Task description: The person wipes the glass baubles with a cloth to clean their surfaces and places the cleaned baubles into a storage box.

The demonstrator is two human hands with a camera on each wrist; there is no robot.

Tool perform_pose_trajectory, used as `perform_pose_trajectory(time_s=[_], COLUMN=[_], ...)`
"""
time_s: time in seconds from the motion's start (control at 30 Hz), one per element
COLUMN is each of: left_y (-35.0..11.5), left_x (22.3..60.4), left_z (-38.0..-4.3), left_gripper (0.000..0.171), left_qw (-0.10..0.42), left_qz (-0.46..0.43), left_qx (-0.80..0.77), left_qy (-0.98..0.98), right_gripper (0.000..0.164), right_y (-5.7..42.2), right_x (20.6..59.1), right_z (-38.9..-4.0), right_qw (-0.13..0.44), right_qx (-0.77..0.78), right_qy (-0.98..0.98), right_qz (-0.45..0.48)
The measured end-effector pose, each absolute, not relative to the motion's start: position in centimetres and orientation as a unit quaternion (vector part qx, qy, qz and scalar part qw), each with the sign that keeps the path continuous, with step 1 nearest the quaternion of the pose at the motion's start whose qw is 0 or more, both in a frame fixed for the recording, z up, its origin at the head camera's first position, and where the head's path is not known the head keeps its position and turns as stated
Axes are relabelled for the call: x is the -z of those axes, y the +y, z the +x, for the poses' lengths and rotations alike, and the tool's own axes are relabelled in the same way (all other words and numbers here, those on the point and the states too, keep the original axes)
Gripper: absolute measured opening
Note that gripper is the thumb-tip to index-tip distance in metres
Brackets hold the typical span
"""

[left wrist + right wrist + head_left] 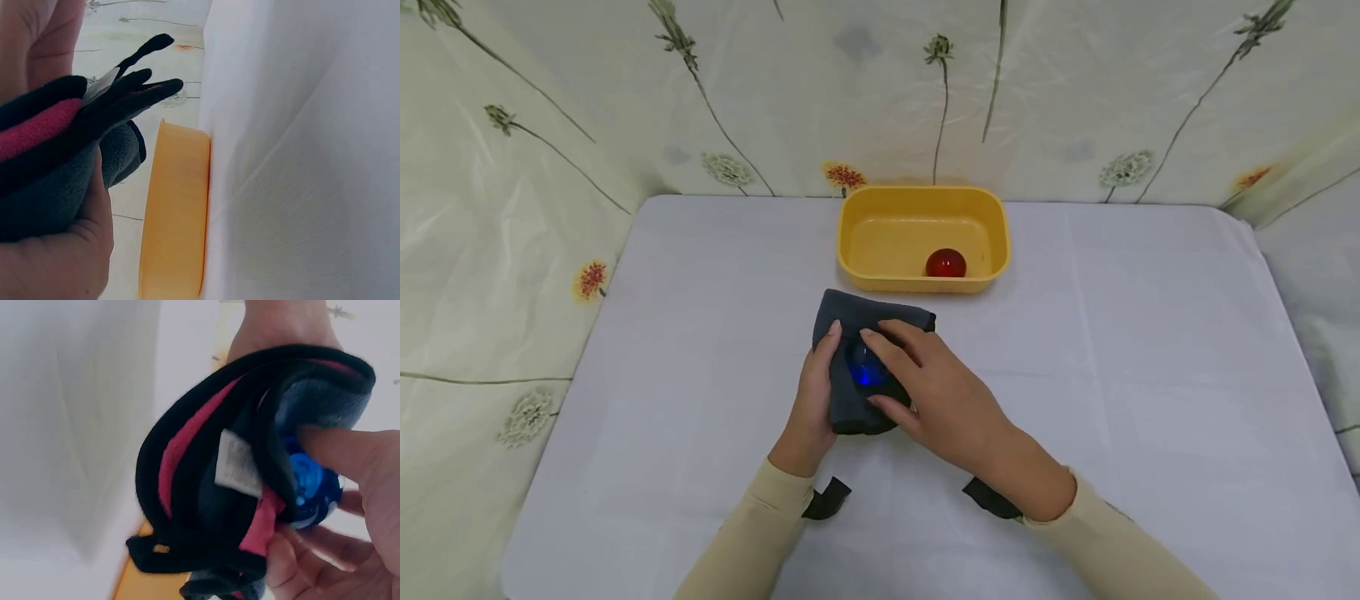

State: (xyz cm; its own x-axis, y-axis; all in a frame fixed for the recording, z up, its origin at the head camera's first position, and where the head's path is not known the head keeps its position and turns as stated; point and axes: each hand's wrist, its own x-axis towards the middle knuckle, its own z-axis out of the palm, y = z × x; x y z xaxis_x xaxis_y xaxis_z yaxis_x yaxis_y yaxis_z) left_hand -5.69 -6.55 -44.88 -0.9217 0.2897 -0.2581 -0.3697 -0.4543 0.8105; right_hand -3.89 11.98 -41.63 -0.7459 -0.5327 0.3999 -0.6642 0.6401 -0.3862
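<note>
My left hand [811, 400] grips a folded dark grey cloth [842, 408] with black edging, its thumb lying on top. A clear blue ball [867, 367] rests against the cloth. Curled around the ball are the thumb and fingers of my right hand [943, 396]. From the right wrist view, the cloth [209, 487] shows pink inner layers and a white label [239, 464], and the blue ball [309, 487] sits between the right thumb and fingers. The left wrist view shows the cloth's stacked edges [94, 122] over the left palm; the ball is hidden there.
A yellow tray [895, 286] stands at the table's back edge, beyond the hands. Inside it, at the front right, lies a red ball [946, 263]. A white cloth [1150, 375] covers the table, and a flower-patterned sheet [1045, 83] hangs behind.
</note>
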Motion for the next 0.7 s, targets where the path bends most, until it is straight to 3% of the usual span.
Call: perform_pose_trajectory(time_s=[0.2,0.5,0.7], left_y=[-6.6,-6.4,-6.7], left_x=[44.8,44.9,44.4], left_z=[-5.7,-5.7,-5.6], left_gripper=[0.057,0.056,0.077], left_qw=[0.195,0.184,0.184], left_qz=[-0.04,-0.033,-0.007], left_qx=[-0.852,-0.837,-0.835], left_qy=[0.484,0.514,0.519], right_gripper=[0.065,0.059,0.075], right_y=[12.1,11.7,12.1], right_x=[41.7,42.6,42.5], right_z=[-4.3,-4.7,-4.4], right_qw=[0.163,0.216,0.182], right_qx=[-0.254,-0.276,-0.26], right_qy=[-0.889,-0.893,-0.902], right_qz=[0.344,0.283,0.292])
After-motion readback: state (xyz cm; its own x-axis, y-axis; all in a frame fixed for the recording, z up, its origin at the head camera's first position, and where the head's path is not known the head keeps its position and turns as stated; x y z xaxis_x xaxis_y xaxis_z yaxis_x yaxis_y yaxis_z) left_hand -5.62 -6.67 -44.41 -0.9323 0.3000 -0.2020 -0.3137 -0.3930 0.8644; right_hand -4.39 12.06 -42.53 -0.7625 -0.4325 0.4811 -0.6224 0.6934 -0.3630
